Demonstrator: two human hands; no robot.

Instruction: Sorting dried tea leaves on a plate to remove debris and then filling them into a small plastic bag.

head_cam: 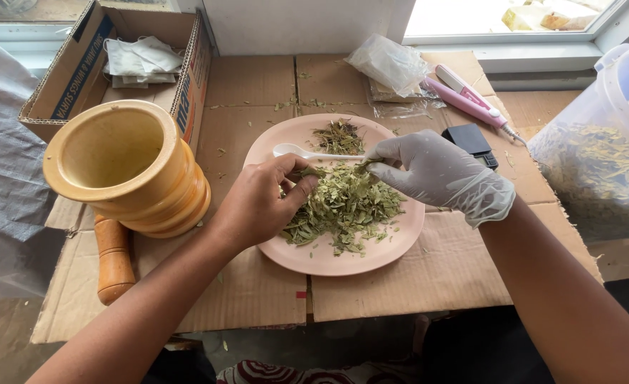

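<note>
Left hand [261,203], bare, pinches a sprig from the heap of dried green leaves [343,206] on the round pink plastic plate [400,242], gloved right hand [439,174] pinching alongside — one careless tug could flick crumbs onto the cardboard-covered counter [400,284].

Plate [307,262], pink, round: 1
Leaf heaps on the plate: 2 – one large heap of green leaves [346,203], one small darker heap [338,136]
Spoon [297,151], white: 1
Mortar [126,167], wooden: 1
Pestle [113,259], wooden: 1
Cardboard box [87,57], open: 1
Plastic tub [603,153], clear, with dried leaves: 1
Plastic bag [389,62], clear: 1
Pink handheld tool [467,99]: 1
Small black device [471,141]: 1
Hands: 2 – one bare [261,203], one gloved [442,174]
</note>
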